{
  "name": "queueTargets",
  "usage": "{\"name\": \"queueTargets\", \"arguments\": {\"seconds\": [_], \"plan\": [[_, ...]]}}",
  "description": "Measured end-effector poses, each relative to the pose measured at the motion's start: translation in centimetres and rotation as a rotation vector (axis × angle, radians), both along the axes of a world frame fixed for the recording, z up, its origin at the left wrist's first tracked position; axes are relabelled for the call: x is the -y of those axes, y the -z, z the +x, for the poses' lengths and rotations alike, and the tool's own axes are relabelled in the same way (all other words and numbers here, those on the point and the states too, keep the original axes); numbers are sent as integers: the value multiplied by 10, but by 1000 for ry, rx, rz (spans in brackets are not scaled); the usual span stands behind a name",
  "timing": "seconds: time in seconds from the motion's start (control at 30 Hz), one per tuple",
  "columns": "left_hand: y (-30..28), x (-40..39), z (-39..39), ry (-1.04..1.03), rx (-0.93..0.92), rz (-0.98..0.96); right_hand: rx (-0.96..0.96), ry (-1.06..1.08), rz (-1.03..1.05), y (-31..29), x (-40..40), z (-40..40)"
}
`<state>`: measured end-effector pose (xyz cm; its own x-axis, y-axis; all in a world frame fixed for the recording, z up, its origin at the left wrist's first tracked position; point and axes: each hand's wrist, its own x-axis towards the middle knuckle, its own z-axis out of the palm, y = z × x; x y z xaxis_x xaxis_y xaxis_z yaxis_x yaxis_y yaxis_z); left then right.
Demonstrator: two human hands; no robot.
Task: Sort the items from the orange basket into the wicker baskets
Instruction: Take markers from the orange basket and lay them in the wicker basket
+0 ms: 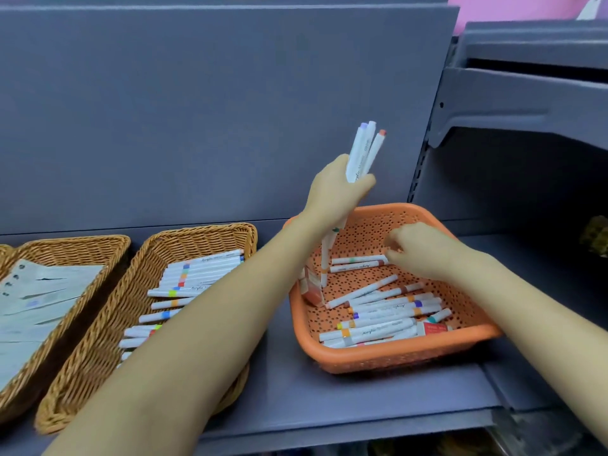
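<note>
An orange plastic basket (388, 358) stands on the grey shelf at right, with several white markers (385, 312) and small reddish boxes (311, 286) lying in it. My left hand (335, 189) is raised above the basket's back left corner and grips a bunch of white markers (362, 153) held upright. Inside the basket near its back, my right hand (418, 250) has curled fingers pinching the end of a marker (357, 260). A wicker basket (108, 324) left of the orange one holds a row of white markers (194, 278); my left forearm crosses over it.
Another wicker basket (75, 245) at far left holds flat whitish packets (39, 301). The grey back panel (214, 110) rises right behind the baskets. A second grey shelf unit (526, 110) juts out at right. The shelf's front edge (362, 429) runs below the orange basket.
</note>
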<state>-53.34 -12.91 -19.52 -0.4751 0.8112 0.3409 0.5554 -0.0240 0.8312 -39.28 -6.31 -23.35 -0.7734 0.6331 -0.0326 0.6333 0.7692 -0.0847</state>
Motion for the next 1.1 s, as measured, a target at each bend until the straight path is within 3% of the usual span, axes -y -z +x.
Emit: {"name": "queueTargets", "arguments": {"seconds": [0.17, 0.47, 0.8, 0.9, 1.1], "plan": [[-6, 11, -4, 60, 184, 139, -14, -7, 16, -11, 6, -5], [-32, 66, -54, 26, 128, 223, -56, 18, 143, -37, 56, -51], [-13, 168, -152, -80, 17, 67, -142, -75, 161, -33, 149, -156], [3, 197, -178, -64, -76, -50, -162, -99, 138, -25, 175, -182], [25, 244, -209, -71, -519, -362, -179, -161, 51, -3, 204, -205]]}}
